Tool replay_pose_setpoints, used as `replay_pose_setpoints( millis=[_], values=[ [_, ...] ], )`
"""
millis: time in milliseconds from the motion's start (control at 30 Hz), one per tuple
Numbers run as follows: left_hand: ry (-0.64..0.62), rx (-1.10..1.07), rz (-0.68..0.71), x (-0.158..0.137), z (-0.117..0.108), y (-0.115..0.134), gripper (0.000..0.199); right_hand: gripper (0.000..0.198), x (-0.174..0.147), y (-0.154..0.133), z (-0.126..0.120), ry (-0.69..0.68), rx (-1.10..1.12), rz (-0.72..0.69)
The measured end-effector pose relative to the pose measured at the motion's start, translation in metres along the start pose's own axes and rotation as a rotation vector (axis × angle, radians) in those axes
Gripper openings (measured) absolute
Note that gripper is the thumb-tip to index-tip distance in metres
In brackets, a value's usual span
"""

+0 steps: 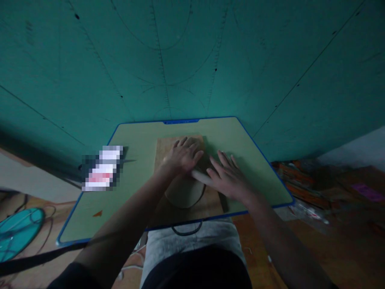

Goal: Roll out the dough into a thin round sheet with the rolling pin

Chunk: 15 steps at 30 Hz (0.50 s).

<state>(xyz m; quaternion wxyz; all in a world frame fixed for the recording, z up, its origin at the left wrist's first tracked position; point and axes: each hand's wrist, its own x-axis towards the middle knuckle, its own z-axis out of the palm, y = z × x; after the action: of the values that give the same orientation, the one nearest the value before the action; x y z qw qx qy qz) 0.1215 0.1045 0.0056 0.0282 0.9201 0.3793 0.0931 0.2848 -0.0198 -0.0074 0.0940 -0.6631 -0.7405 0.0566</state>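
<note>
A flat round sheet of pale dough (pixel 185 194) lies on a wooden board (pixel 216 200), nearer its front edge. A pale rod, which looks like a rolling pin (pixel 202 176), slants across the dough's far right side. My left hand (pixel 185 155) is over the far part of the board, palm down with fingers stretched out, and it hides the rod's left part. To the right, my right hand (pixel 227 176) has its fingers spread, and its thumb side is by the rod's right end. Whether either palm presses on the rod is hidden.
The board rests on a small pale green table (pixel 255 176) with a blue rim, against a green wall (pixel 192 60) with drawn lines. A blurred-out item (pixel 104 168) and an orange scrap (pixel 98 213) are on the left. A teal round object (pixel 21 233) sits low left.
</note>
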Motion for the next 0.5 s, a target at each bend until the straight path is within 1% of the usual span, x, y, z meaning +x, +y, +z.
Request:
replay_pose_setpoints(
  millis=[67, 133, 200, 267, 333, 400, 433, 500],
  values=[
    [0.029, 0.001, 0.005, -0.006, -0.001, 0.000, 0.049, 0.050, -0.005, -0.008, -0.001, 0.018, -0.005, 0.049],
    [0.074, 0.016, 0.014, -0.026, -0.003, -0.002, 0.049, 0.057, -0.018, -0.027, 0.000, 0.056, -0.007, 0.049],
    [0.112, 0.034, 0.036, -0.056, -0.003, -0.006, 0.050, 0.061, -0.038, -0.051, 0.003, 0.087, 0.003, -0.035],
    [0.118, 0.048, 0.056, -0.086, -0.004, -0.012, 0.049, 0.063, -0.057, -0.074, 0.007, 0.102, 0.024, -0.130],
    [0.112, 0.056, 0.072, -0.106, -0.004, -0.018, 0.049, 0.067, -0.069, -0.089, 0.010, 0.107, 0.042, -0.204],
    [0.099, 0.064, 0.075, -0.110, -0.004, -0.019, 0.049, 0.069, -0.072, -0.091, 0.011, 0.099, 0.043, -0.252],
    [0.093, 0.070, 0.073, -0.105, -0.004, -0.018, 0.049, 0.068, -0.071, -0.087, 0.010, 0.093, 0.039, -0.258],
    [0.085, 0.080, 0.063, -0.086, -0.004, -0.013, 0.048, 0.060, -0.062, -0.072, 0.006, 0.081, 0.028, -0.242]
  ],
)
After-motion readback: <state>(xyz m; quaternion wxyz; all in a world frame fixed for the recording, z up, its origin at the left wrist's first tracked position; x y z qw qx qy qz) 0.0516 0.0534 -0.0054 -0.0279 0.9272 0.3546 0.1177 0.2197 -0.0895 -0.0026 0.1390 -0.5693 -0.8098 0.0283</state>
